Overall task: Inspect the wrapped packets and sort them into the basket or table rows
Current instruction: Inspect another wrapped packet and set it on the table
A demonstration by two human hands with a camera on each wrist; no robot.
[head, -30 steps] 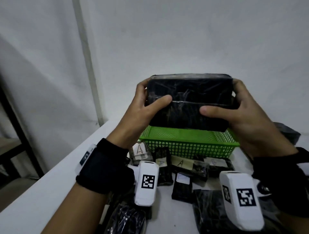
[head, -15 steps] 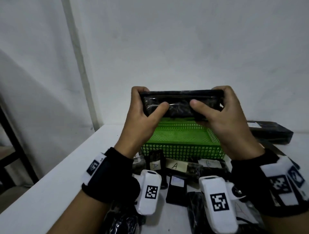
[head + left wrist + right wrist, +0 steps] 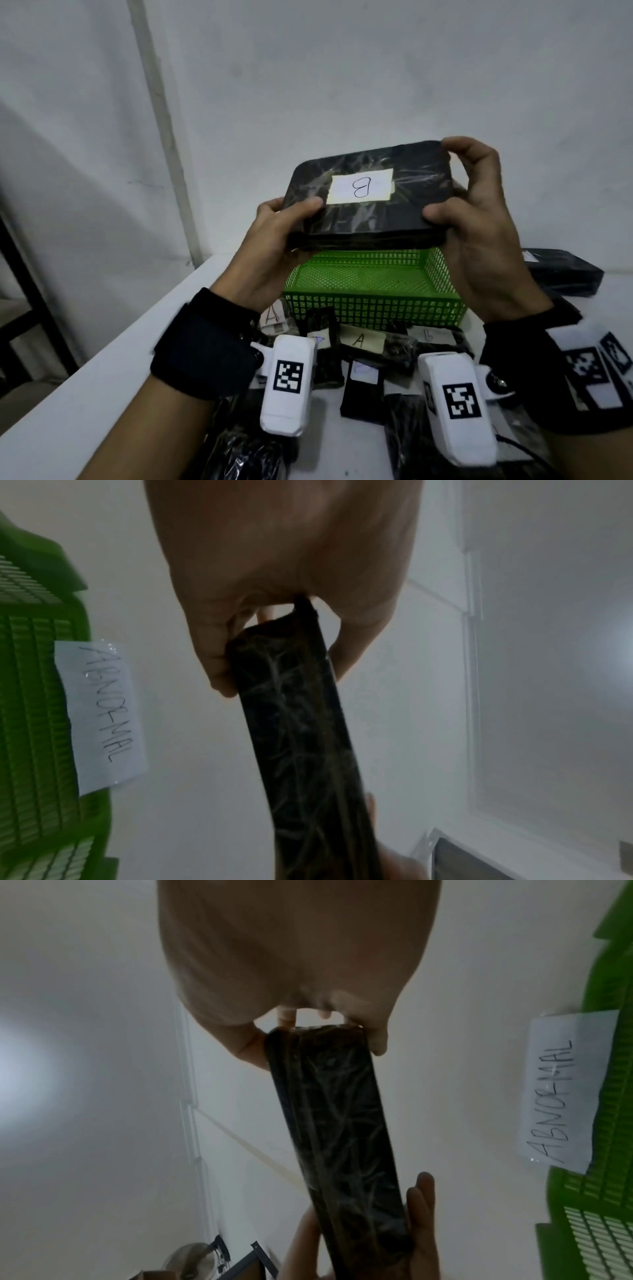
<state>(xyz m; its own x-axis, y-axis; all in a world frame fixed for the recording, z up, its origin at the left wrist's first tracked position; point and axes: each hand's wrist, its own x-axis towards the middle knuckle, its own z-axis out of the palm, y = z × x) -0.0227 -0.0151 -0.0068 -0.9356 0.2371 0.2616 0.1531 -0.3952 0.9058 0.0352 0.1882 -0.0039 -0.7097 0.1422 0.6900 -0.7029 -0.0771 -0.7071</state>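
Note:
I hold a flat black wrapped packet (image 3: 370, 202) in the air above the green basket (image 3: 373, 308). A white label (image 3: 361, 186) marked "B" faces me on its top. My left hand (image 3: 287, 219) grips the packet's left end and my right hand (image 3: 459, 198) grips its right end, thumbs on top. In the left wrist view the packet (image 3: 298, 723) runs away from my left hand (image 3: 274, 631). In the right wrist view the packet (image 3: 339, 1123) runs from my right hand (image 3: 308, 1026) to the other hand's fingers (image 3: 421, 1218).
The basket carries a paper tag reading "ABNORMAL" (image 3: 103, 712). Several black packets with labels such as "A" (image 3: 359, 341) lie on the white table (image 3: 102, 394) before the basket. Another black packet (image 3: 561, 270) lies at the right. A wall stands close behind.
The packet has been turned over in both hands: a second ago its plain face showed, then its thin edge, and now the face labelled "B" is up.

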